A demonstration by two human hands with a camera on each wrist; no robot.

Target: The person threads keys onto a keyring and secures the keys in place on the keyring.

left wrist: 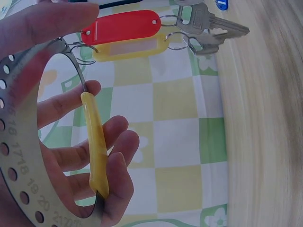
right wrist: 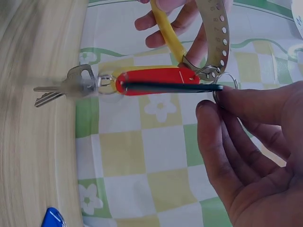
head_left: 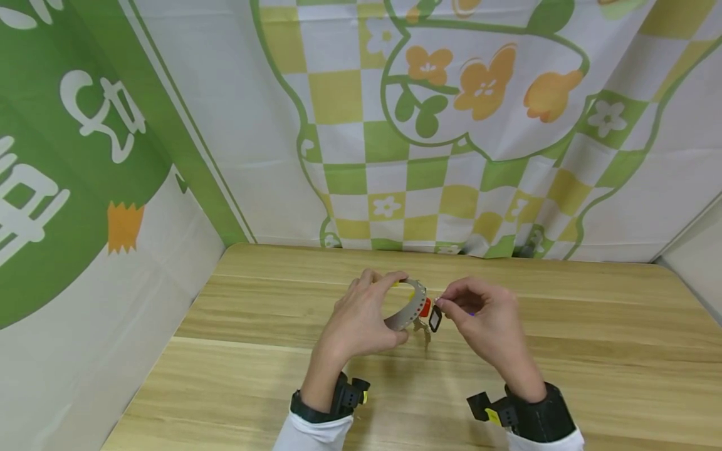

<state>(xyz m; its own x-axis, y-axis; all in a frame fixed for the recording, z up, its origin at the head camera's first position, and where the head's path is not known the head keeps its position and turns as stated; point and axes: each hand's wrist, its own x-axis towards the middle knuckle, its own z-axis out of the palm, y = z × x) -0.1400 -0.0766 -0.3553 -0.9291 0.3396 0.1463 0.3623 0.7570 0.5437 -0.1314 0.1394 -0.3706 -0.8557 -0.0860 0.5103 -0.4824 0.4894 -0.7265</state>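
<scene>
My left hand (head_left: 361,316) grips a large round metal key holder (head_left: 407,316) with numbered holes along its band and a yellow grip (left wrist: 97,142). From its edge hang a red key tag (left wrist: 125,26) and a yellow key tag (left wrist: 132,48), with silver keys (left wrist: 203,21) at their far ends. My right hand (head_left: 491,319) pinches a thin split ring (right wrist: 233,78) between thumb and forefinger. A black-framed key tag (head_left: 435,318) hangs at that ring, edge-on in the right wrist view. Whether this ring passes through a hole is not clear.
Below both hands lies the wooden table (head_left: 237,376). A blue object (right wrist: 53,218) is partly visible near the right hand. Behind the table hangs a checked, flowered curtain (head_left: 389,181); a green and white one (head_left: 113,263) is on the left.
</scene>
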